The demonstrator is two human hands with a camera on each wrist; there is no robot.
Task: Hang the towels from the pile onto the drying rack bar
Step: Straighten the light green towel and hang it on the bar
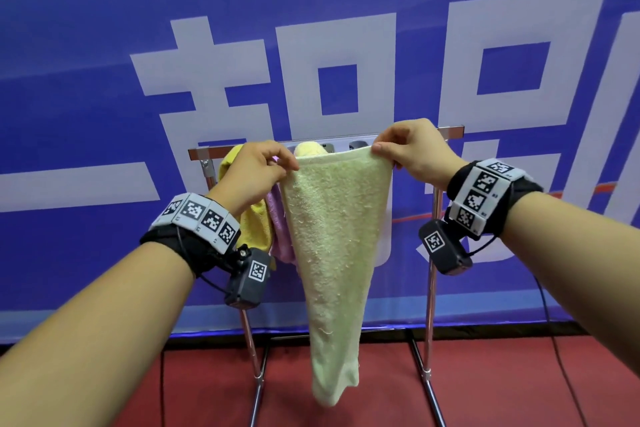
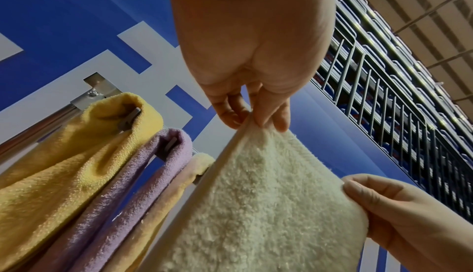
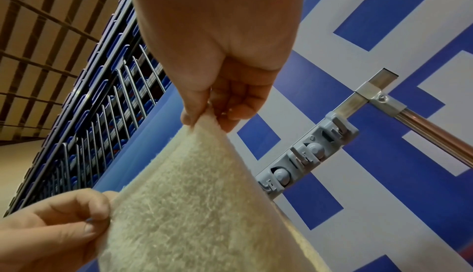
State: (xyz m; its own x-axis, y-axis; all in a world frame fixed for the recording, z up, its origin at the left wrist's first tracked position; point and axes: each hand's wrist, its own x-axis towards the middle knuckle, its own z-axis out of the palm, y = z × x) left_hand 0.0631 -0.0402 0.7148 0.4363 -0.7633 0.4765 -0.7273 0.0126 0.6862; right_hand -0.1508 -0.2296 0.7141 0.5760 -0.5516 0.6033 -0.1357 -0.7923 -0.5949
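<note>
Left hand [image 1: 258,170] pinches the left top corner of the pale green towel [image 1: 334,236]; right hand [image 1: 414,149] pinches the right top corner. Towel is held spread, just in front of the rack bar [image 1: 450,131], tail hanging toward the floor. At the bar's left end hang a yellow towel [image 2: 76,151], a purple towel [image 2: 143,175] and a pale yellow towel [image 2: 179,183]. Grey clips [image 3: 307,155] sit bare near the bar's right end.

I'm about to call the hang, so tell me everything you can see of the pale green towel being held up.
The pale green towel is fluffy terry cloth with a flat hemmed top edge. The left hand and right hand each pinch a top corner, stretching that edge level just in front of the rack bar. Below, it narrows and hangs free, not yet draped.
</note>
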